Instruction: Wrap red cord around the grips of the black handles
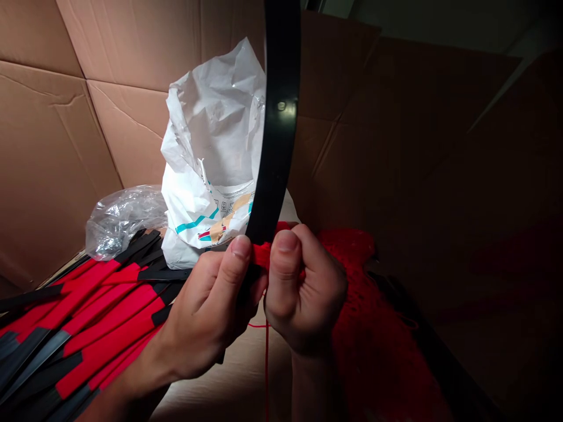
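Now the left hand (204,310) and right hand (308,290) close tight on a black strip (279,117), pinching red yarn (261,255) wrapped on it, just beside a pile of wrapped strips (83,316).

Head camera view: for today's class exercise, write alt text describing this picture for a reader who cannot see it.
The left hand grips a curved black strap while the right hand pinches red thread wound around it. A pile of black strips wrapped in red lies against cardboard walls, beside a crumpled white bag.
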Motion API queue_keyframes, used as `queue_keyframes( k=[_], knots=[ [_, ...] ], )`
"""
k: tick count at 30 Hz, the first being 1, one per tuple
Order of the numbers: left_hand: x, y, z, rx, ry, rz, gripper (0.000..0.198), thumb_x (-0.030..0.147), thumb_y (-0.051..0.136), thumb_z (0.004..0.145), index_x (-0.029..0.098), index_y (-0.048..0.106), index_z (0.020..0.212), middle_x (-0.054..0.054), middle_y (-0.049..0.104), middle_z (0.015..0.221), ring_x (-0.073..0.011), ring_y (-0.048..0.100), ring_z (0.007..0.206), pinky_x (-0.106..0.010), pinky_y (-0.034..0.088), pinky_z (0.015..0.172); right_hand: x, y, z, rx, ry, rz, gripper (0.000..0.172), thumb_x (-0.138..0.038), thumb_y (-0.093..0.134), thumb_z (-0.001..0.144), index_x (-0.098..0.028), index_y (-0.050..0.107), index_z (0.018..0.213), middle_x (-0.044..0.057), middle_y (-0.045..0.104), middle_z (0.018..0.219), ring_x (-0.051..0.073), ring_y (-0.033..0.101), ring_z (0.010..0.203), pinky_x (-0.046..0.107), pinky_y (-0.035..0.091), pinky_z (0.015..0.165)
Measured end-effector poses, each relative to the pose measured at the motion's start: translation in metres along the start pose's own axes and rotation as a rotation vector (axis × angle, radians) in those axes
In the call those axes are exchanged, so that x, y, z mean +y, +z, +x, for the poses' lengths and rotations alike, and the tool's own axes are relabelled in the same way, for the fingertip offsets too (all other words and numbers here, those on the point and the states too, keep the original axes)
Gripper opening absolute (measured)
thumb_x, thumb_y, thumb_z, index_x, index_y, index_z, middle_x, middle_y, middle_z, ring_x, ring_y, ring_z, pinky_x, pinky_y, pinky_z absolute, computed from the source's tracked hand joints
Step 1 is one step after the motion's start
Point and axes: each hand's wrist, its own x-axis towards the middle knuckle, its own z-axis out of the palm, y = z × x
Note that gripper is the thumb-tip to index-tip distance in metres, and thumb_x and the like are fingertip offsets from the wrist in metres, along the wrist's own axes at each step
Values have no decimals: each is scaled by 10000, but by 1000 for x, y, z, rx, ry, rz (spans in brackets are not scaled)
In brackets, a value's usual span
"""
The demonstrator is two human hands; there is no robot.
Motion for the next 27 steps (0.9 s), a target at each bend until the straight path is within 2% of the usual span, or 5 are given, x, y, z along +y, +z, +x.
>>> queue_keyframes(
  k=[12,15,20,23,27],
  knots=[
    [-7,-21,19,-771,-378,-528,750,903,536,889,219,515,581,108,229,365,-43,101,241,-187,160,219,-6,1,2,-156,255,434,401,-427,503,1138,-243,475,784,-40,452,651,115,469,562,247,368,483],
    [-6,-17,22,-618,-321,-287,822,932,423,914,214,523,528,53,306,334,-80,246,238,-219,263,263,-3,2,2,-103,222,344,401,-370,508,1141,-232,446,770,-52,409,650,99,410,557,239,344,493],
    [-4,4,12,65,193,265,557,671,488,1074,191,663,851,-57,723,829,-142,594,673,-255,501,631,5,8,1,-36,135,121,366,-257,570,1099,-231,404,773,-37,502,705,108,500,651,267,399,604],
    [-6,13,3,107,311,292,402,553,446,1132,223,631,996,-36,707,995,-156,562,828,-268,485,759,5,9,1,-65,146,115,352,-263,558,1102,-227,428,778,-29,535,732,113,522,679,282,420,651],
    [-5,12,-1,11,289,222,408,555,475,1119,221,599,920,-12,644,865,-166,527,805,-287,449,766,-2,5,2,-125,206,278,268,-320,513,1135,-223,620,909,-2,645,821,134,630,764,284,509,714]
  ],
)
